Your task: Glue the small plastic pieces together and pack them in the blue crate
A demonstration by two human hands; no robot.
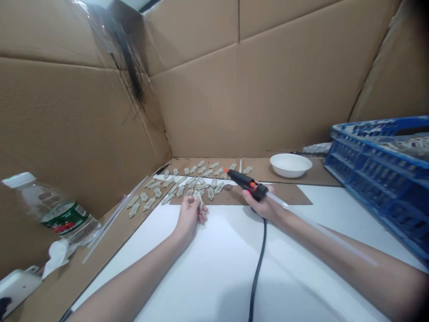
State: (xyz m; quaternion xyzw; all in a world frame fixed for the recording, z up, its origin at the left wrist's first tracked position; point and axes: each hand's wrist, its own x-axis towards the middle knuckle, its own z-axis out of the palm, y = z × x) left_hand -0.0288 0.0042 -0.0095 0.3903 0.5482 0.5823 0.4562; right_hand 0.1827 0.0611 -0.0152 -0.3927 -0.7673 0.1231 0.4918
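Left hand: your fingertips are closed on a small pale-grey, elongated piece with a lighter middle, held near the front edge of the scatter, low over the white table.

Right hand: wrapped round a black-and-orange glue gun, its orange nozzle aimed left and away from you, over the far pieces. A long translucent glue stick trails from its back over your right forearm; a black cable drops towards you. Hands apart from each other.

More pale-grey pieces lie loose, at mixed angles, on the brown cardboard and white surface ahead. White round bowl beyond the gun, to the right; blue plastic crate at far right. Clear bottle with a green label leans at left, white crumpled tissue beside it.

Step, as judged: one piece in the fingers, gun at the ready, nozzle apart from the held piece. Whether glue is on it, cannot tell. Bringing the two together would call for a steady left pinch, fingertips kept off the nozzle's line, and slack in the cable.
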